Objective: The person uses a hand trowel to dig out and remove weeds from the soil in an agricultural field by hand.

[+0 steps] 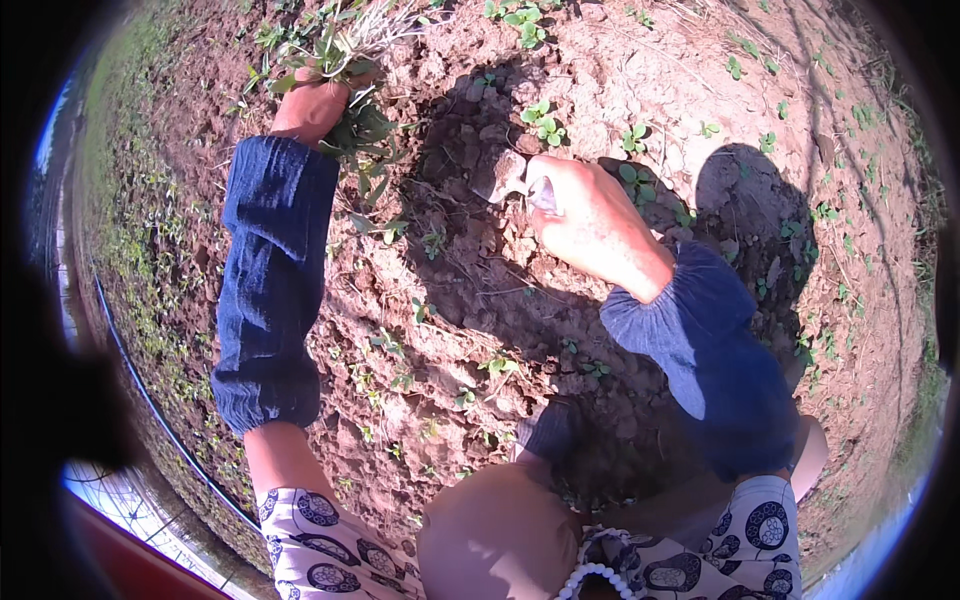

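Note:
My left hand point(312, 108) is closed round a bunch of pulled weeds point(362, 125), whose leaves and pale, dry stalks stick out on both sides of the fist. To the right of it, my right hand point(600, 222) is a fist low over the soil. It grips a small digging tool with a flat, dirt-coated blade point(497, 175), which points left and touches the loose ground. The tool's handle is mostly hidden in the fist, so its exact kind is unclear. Small green seedlings point(545, 122) grow just beyond the blade.
Dry, cloddy soil point(620, 60) spreads all around, dotted with seedlings point(635, 138) and weeds point(500, 366). My shadow falls across the middle. My knee point(498, 535) is at the lower edge. A thin blue hose point(150, 375) runs along the left, beside denser greenery point(140, 255).

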Motion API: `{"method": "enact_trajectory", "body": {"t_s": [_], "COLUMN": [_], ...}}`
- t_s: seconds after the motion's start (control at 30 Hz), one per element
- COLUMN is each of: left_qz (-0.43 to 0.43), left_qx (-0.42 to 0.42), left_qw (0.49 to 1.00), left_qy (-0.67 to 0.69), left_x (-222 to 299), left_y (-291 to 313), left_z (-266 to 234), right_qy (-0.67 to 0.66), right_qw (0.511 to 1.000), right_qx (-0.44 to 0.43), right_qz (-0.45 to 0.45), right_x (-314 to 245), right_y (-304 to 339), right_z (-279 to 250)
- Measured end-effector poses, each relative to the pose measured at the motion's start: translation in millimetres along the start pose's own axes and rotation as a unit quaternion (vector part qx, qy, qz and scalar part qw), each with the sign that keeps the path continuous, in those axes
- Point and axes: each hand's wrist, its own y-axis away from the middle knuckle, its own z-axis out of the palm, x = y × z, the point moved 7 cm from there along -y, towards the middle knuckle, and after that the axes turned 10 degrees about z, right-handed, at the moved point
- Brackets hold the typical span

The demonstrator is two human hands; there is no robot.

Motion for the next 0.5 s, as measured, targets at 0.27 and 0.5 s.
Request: {"method": "enact_trajectory", "body": {"t_s": [0.27,0.5], "left_qz": [-0.105,0.208], "left_qx": [0.045,0.042], "left_qw": [0.983,0.929], "left_qy": [0.141,-0.303], "left_x": [-45,-55], "left_y": [88,52], "left_z": [-18,-23], "right_qy": [0.012,0.093], "right_qw": [0.998,0.995], "right_qx": [0.049,-0.006], "right_qz": [-0.042,-0.046], "right_x": [-17,-43], "right_y": [41,-44], "right_z": [-28,15]}}
